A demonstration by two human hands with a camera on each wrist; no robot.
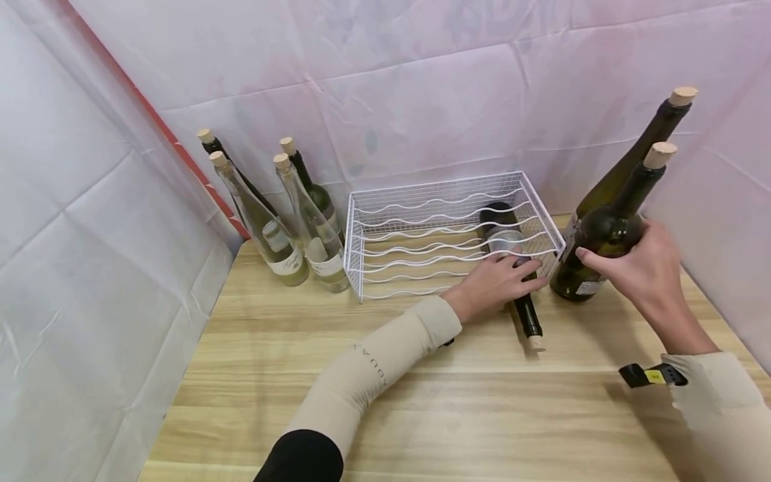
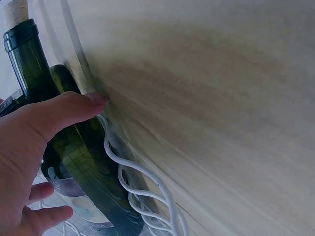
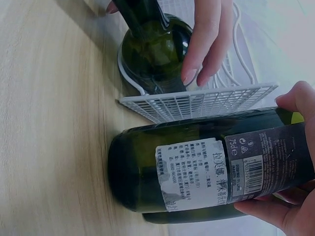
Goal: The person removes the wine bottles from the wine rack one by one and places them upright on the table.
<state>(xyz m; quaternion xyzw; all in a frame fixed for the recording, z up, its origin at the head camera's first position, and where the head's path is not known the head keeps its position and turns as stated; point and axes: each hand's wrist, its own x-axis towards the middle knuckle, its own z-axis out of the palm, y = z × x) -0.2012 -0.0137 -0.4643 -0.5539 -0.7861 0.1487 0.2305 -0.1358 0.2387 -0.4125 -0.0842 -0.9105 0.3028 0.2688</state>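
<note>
A dark green wine bottle (image 1: 525, 314) with a cork lies in the white wire rack (image 1: 355, 241), its neck sticking out over the front. My left hand (image 1: 496, 284) rests on it around the shoulder and neck. In the left wrist view the thumb lies across the bottle (image 2: 83, 162), with loosely spread fingers on its other side. My right hand (image 1: 647, 264) grips a corked dark wine bottle (image 1: 611, 231) standing just right of the rack. In the right wrist view this bottle (image 3: 133, 167) shows a white label, and its base meets the table.
Another tall dark corked bottle (image 1: 626, 164) stands close behind the gripped one. Several corked bottles, clear and green, stand left of the rack, among them a clear bottle (image 1: 265, 221). Wrinkled white sheeting (image 1: 421, 100) hangs behind the wooden table (image 1: 421, 415).
</note>
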